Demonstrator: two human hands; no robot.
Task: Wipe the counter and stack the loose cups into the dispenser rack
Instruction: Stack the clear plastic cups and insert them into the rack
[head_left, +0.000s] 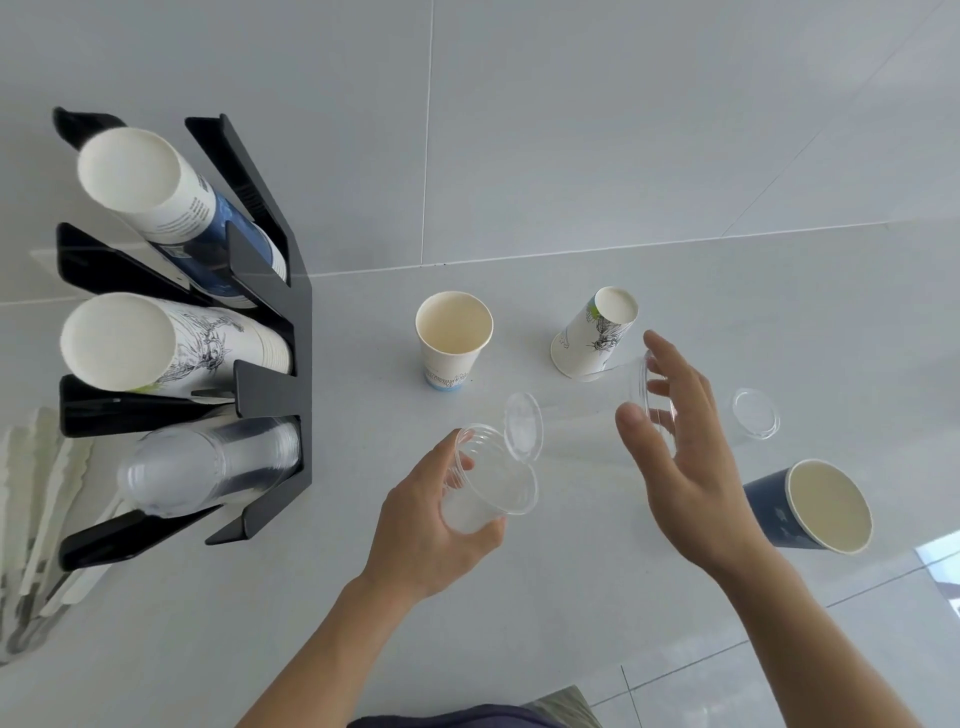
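While the black dispenser rack (270, 332) stands at the left of the pale counter (519, 597), several cups lie loose to its right in the head view. The rack holds three slanted stacks: a white and blue paper stack (171, 208) in the top slot, a white stack with line drawings (166, 343) in the middle slot, and a clear plastic stack (208, 462) in the bottom slot. An upright white paper cup (451, 338) with a blue base stands near the middle of the counter. Right of it an inverted white paper cup (595, 332) with the same line drawing rests on its rim. A dark blue paper cup (815, 506) stands at the right, mouth towards the camera. A clear plastic lid (756, 413) lies flat between the inverted cup and the blue cup.

The left hand (436, 525) grips a clear plastic cup (488, 491) just above the counter, fingers and thumb curled round its wall, the mouth tilted up and to the right. A second clear lid (524, 426) stands on edge, touching that cup's rim. The right hand (675, 441) hovers just beside the inverted cup, its fingers spread and slightly bent around another clear plastic cup (652, 400); the grasp looks loose, and I cannot tell how firmly it holds. Both forearms are bare and reach in from the bottom edge.

Pale stirrers (47, 519) lie at the far left beside the rack.
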